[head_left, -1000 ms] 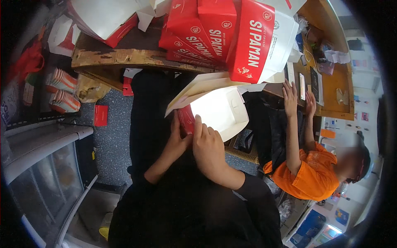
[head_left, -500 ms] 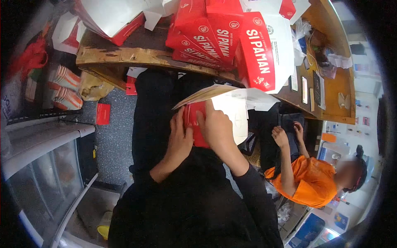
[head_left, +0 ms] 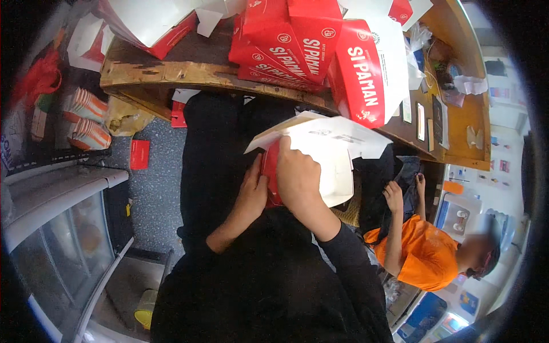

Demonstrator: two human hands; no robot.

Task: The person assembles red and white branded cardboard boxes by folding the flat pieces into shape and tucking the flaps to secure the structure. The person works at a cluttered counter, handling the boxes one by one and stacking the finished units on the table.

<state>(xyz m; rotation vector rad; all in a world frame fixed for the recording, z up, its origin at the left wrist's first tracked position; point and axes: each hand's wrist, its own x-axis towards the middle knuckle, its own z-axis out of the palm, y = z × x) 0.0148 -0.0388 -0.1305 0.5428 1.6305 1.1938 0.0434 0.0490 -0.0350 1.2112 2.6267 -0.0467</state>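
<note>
Item: 1 red-and-white carton box [head_left: 320,160], partly folded, held in the person's lap near the middle of the view, just on the near side of the wooden table [head_left: 166,71]. White inner flaps stand open toward the far right; the red outer wall faces left.

Left hand [head_left: 251,191]: pressed flat against the red side of the carton box, fingers curled around its near-left edge, gripping it.

Right hand [head_left: 297,177]: laid over the top near edge of the same box, fingers bent down on the red panel, clamped on it. The 2 hands sit close together, thumbs nearly touching, both on the box.

Surroundings:
- Stack of finished red boxes [head_left: 297,46] on the far side of the table, leaning one on another, the rightmost one tilted on end.
- Loose white carton blanks [head_left: 154,17] at the far-left corner of the table.
- 2 stacks of striped paper cups [head_left: 88,117] lying on their sides to the far left, below the table edge.
- Small red card [head_left: 139,154] on the grey floor, left of the person's legs.
- Metal counter [head_left: 63,188] at the near left.
- 2nd person in an orange shirt [head_left: 426,251] seated at the right, hands resting on dark cloth, well apart from the box.
</note>
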